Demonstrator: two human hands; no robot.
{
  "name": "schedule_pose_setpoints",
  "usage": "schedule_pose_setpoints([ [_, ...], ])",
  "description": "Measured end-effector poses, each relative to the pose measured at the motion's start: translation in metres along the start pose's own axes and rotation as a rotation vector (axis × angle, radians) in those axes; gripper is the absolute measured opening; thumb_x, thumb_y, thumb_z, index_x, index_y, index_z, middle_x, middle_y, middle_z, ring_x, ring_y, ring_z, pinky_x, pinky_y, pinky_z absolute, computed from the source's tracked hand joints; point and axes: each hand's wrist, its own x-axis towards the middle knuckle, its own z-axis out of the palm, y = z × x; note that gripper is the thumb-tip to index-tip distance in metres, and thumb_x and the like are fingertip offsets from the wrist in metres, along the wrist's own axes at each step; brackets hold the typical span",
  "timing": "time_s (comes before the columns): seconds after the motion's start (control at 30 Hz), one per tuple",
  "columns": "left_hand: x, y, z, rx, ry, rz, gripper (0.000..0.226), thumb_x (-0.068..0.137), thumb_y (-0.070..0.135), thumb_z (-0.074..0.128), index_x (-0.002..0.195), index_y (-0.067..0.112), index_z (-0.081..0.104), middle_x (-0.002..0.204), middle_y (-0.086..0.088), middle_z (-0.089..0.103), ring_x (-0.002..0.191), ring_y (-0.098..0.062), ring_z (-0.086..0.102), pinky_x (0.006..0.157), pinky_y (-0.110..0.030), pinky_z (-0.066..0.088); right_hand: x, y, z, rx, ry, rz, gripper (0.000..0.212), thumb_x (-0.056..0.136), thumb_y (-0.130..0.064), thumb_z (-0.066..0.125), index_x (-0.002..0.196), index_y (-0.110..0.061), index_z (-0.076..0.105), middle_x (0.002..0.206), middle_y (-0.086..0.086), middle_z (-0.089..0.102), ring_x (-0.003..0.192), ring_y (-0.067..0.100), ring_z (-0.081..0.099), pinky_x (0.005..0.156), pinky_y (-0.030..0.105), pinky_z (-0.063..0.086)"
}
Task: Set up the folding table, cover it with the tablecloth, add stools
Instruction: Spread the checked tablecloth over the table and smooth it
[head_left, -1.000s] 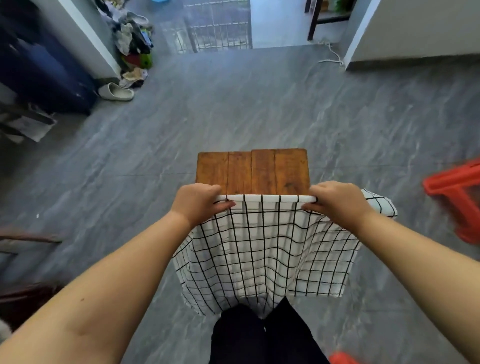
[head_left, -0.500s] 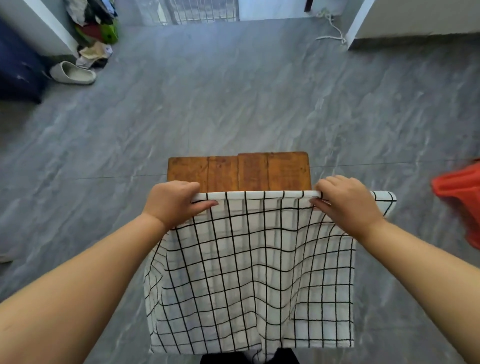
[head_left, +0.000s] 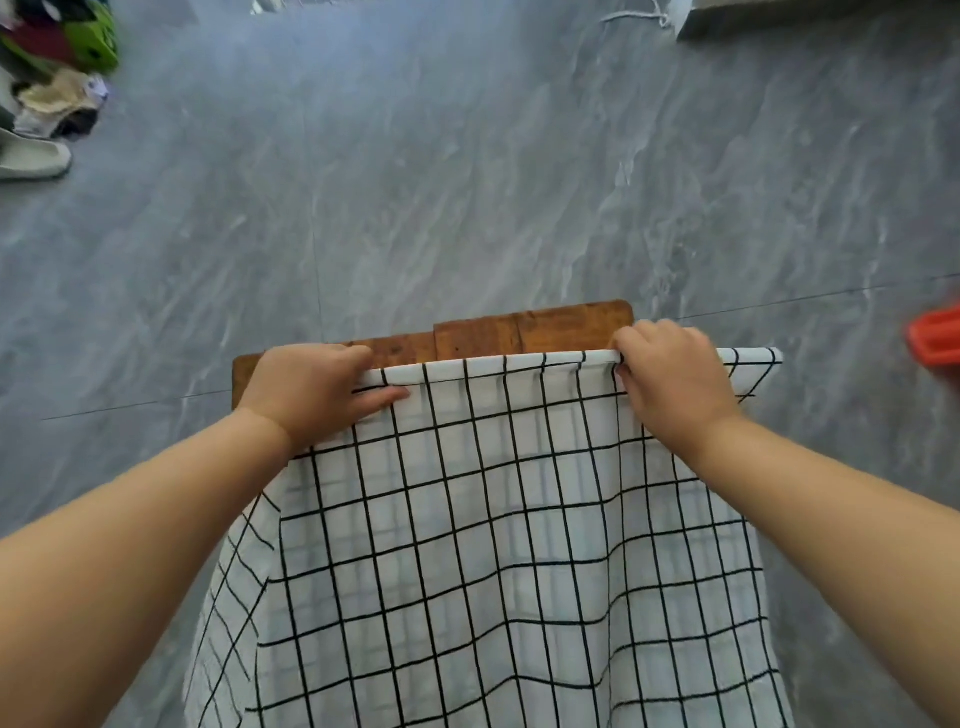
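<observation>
White cloth with a black grid, the tablecloth (head_left: 493, 519), held up by its far hem and hanging down in front, hiding the near part of the wooden folding table (head_left: 478, 332). Left hand (head_left: 311, 389) gripping the hem near its left end, thumb laid flat across the cloth; right hand (head_left: 670, 374) pinching the hem with curled fingers, a short corner loose to its right. Keep the hem taut between the 2 grips, shift left a little to cancel the apparent rightward offset against the tabletop, carry across to the far edge, then lower level for equal overhang left and right. Leave the red stool (head_left: 935, 338) at the right for afterwards.
</observation>
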Motion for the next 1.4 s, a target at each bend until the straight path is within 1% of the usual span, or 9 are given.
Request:
schedule_pose_setpoints([
  [0.1,0.01,-0.014,0.022,0.084,-0.053,-0.01,0.07,0.074,0.077,0.027,0.065,0.016,0.06,0.047,0.003,0.05,0.042,-0.023,0.051,0.039,-0.02,0.026,0.017,0.005,0.021,-0.025,0.008,0.014,0.027,0.061,0.006,0.072,0.075,-0.01,0.057,0.068,0.006,0.056,0.061,0.031,0.051,0.057,0.031,0.028],
  [0.4,0.049,-0.026,0.042,0.1,-0.124,-0.087,0.058,0.074,0.073,0.041,0.055,0.018,0.032,0.046,0.003,0.041,0.045,-0.023,0.042,0.043,-0.024,0.02,0.057,0.018,0.044,-0.088,0.039,0.043,0.029,0.057,0.011,0.071,0.074,-0.007,0.056,0.065,0.01,0.055,0.06,0.033,0.05,0.057,0.031,0.023],
  [0.67,0.083,-0.042,0.053,0.156,-0.154,-0.116,0.06,0.076,0.074,0.039,0.059,0.017,0.035,0.048,0.003,0.043,0.048,-0.023,0.043,0.044,-0.025,0.023,0.093,0.026,0.055,-0.111,0.048,0.075,0.035,0.05,0.014,0.072,0.072,-0.007,0.057,0.063,0.01,0.055,0.058,0.032,0.051,0.056,0.03,0.023],
  [0.87,0.104,-0.048,0.06,0.189,-0.119,-0.136,0.061,0.076,0.075,0.038,0.063,0.016,0.037,0.054,-0.001,0.048,0.05,-0.025,0.045,0.047,-0.027,0.029,0.117,0.031,0.058,-0.109,0.026,0.182,0.021,0.074,0.007,0.058,0.09,-0.006,0.06,0.087,0.016,0.061,0.086,0.036,0.052,0.065,0.036,0.026],
  [0.97,0.105,-0.041,0.068,0.186,-0.17,-0.219,0.058,0.076,0.073,0.041,0.082,0.016,0.049,0.076,-0.004,0.06,0.07,-0.028,0.054,0.053,-0.031,0.034,0.106,0.021,0.064,0.008,0.011,0.295,0.034,0.081,-0.001,0.053,0.114,-0.008,0.053,0.117,0.016,0.052,0.11,0.035,0.044,0.086,0.041,0.033],
  [1.03,0.104,-0.03,0.068,0.074,-0.121,-0.271,0.061,0.08,0.066,0.047,0.112,0.014,0.053,0.106,-0.01,0.061,0.099,-0.032,0.054,0.075,-0.041,0.041,0.089,0.006,0.061,0.16,0.164,0.361,0.042,0.085,-0.012,0.051,0.127,-0.01,0.046,0.132,0.015,0.043,0.121,0.034,0.038,0.1,0.041,0.03],
  [1.17,0.069,0.022,0.067,-0.018,0.12,-0.06,0.061,0.087,0.049,0.039,0.135,0.011,0.041,0.136,-0.014,0.047,0.126,-0.033,0.039,0.104,-0.051,0.028,0.036,-0.028,0.059,0.33,0.223,0.302,0.046,0.091,-0.03,0.045,0.135,-0.015,0.043,0.146,0.012,0.035,0.134,0.031,0.029,0.11,0.043,0.023],
  [1.27,0.022,0.068,0.087,0.065,-0.053,0.105,0.063,0.091,0.049,0.032,0.145,0.017,0.029,0.152,-0.008,0.028,0.141,-0.026,0.018,0.112,-0.054,0.014,-0.003,-0.047,0.069,0.278,0.036,0.198,0.056,0.093,-0.044,0.034,0.144,-0.021,0.033,0.155,0.009,0.02,0.143,0.027,0.013,0.115,0.047,0.012],
  [1.4,0.0,0.081,0.112,0.056,-0.226,0.105,0.065,0.094,0.052,0.021,0.15,0.021,0.014,0.157,-0.003,0.011,0.145,-0.022,0.003,0.112,-0.053,0.007,-0.022,-0.049,0.088,0.138,-0.093,0.124,0.066,0.092,-0.054,0.021,0.149,-0.021,0.02,0.158,0.01,0.012,0.145,0.029,0.005,0.115,0.051,0.004],
])
